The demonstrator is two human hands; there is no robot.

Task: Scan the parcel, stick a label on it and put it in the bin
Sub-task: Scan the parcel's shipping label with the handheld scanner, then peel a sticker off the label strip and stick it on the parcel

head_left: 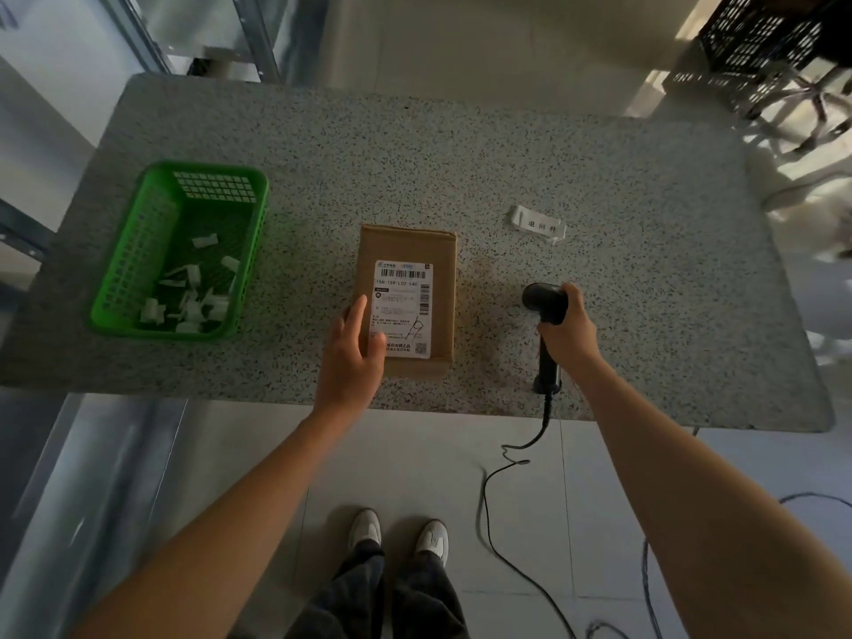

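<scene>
**Now: parcel flat on the bench, scanner in the right hand**

From my station, the speckled grey bench fills most of the view. A green bin of slotted plastic sits at its left end, well apart from everything else on it.

The parcel, a brown cardboard box, lies flat at the middle of the bench, close to the near edge. It is outside the bin.

The left hand rests on the parcel's near-left corner with straight, relaxed fingers. It grasps nothing, and its fingertips overlap the left edge of the printed shipping label stuck on the parcel's top face.

The right hand is clenched round the handle of the black scanner, just right of the parcel and not touching it. The handle's foot reaches the near edge of the bench. I cannot tell whether the scanner is lifted or lying on the surface. Its cable drops over that edge and curls across the floor tiles.

A small white label strip with printed characters lies alone beyond the scanner, toward the far right of the bench. White paper scraps litter the floor of the bin, mostly at its near end.
</scene>
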